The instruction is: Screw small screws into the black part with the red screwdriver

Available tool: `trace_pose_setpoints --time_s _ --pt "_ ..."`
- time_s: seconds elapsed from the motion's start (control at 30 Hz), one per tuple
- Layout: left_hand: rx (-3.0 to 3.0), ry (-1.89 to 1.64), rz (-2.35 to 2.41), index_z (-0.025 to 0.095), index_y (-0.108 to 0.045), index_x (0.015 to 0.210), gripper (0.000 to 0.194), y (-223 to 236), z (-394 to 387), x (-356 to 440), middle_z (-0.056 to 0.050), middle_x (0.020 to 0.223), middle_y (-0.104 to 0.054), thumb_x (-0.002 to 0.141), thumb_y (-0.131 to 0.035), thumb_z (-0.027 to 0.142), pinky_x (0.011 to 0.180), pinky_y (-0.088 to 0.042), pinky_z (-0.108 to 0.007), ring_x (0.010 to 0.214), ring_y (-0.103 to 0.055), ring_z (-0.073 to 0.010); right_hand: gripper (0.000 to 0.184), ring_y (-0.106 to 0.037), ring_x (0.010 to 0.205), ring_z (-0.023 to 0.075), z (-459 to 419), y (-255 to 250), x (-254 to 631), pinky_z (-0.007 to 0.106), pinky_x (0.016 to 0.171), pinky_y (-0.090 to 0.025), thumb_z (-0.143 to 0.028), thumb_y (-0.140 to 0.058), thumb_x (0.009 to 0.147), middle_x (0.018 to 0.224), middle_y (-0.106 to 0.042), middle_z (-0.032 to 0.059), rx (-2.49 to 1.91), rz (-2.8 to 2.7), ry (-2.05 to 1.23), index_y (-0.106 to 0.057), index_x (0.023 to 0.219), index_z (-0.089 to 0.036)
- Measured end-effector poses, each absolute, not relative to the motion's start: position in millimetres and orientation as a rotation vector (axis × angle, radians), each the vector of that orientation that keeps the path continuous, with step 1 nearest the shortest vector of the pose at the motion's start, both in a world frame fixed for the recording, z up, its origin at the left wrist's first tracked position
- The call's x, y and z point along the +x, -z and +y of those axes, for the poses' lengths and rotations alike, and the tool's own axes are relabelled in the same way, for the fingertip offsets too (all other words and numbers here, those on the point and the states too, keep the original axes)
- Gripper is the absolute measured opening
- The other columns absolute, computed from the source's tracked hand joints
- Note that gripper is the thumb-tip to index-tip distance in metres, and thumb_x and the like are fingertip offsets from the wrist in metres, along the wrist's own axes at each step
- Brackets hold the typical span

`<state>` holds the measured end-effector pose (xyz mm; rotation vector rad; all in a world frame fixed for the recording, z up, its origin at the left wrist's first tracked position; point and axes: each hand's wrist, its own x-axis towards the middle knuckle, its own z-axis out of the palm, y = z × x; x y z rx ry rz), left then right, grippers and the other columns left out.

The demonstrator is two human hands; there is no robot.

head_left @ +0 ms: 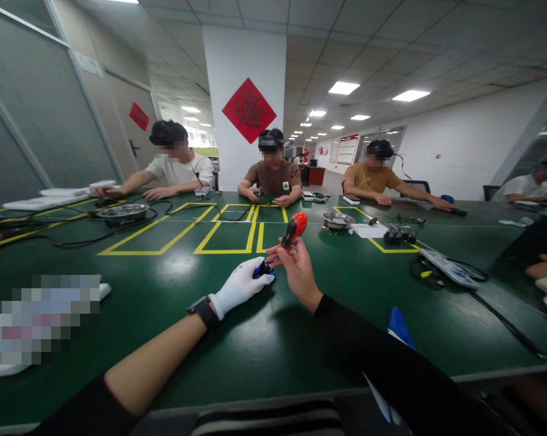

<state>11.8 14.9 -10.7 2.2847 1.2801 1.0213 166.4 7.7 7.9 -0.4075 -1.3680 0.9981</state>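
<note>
My left hand [242,283], in a white glove with a black watch at the wrist, rests low over the green table [173,345]. Its fingers close round a small blue and black piece [261,269], partly covered, whose kind I cannot make out. Bare and just to the right, my right hand [301,272] grips a screwdriver [294,229] with a bulbous red and black handle. That handle tilts up and away from me, while its lower end points toward the piece in my left hand. Whether the tip touches the piece I cannot tell.
A blue and white glove [399,327] lies beside my right forearm. Farther right are a white power strip [448,267] with cables and several black parts [400,235]. Metal bowls [338,221] and yellow tape outlines [132,252] mark the far side, where several people sit.
</note>
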Motion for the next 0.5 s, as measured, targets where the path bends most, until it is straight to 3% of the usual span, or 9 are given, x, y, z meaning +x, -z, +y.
trace_pose_setpoints --time_s 0.23,0.5 --pt "2.294 -1.012 1.268 0.017 -0.063 0.102 0.030 12.2 17.8 12.6 -0.005 0.096 -0.068 0.081 -0.057 0.038 0.079 -0.047 -0.031 0.086 -0.061 -0.0223 0.027 -0.066 0.067 0.0132 5.8 -9.3 166.4 0.026 0.062 -0.055 -0.028 -0.062 0.085 0.081 -0.069 -0.0003 -0.427 -1.339 -1.003 -0.043 0.103 -0.022" --pt "2.295 -0.987 1.311 0.018 -0.062 0.102 0.027 16.5 32.1 26.2 -0.006 0.097 -0.069 0.081 -0.057 0.033 0.074 -0.047 -0.030 0.087 -0.063 -0.0228 0.024 -0.066 0.078 0.0151 9.1 -8.1 170.4 0.030 0.070 -0.056 -0.033 -0.050 0.092 0.092 -0.067 0.0046 -0.438 -1.363 -0.939 -0.048 0.113 -0.021"
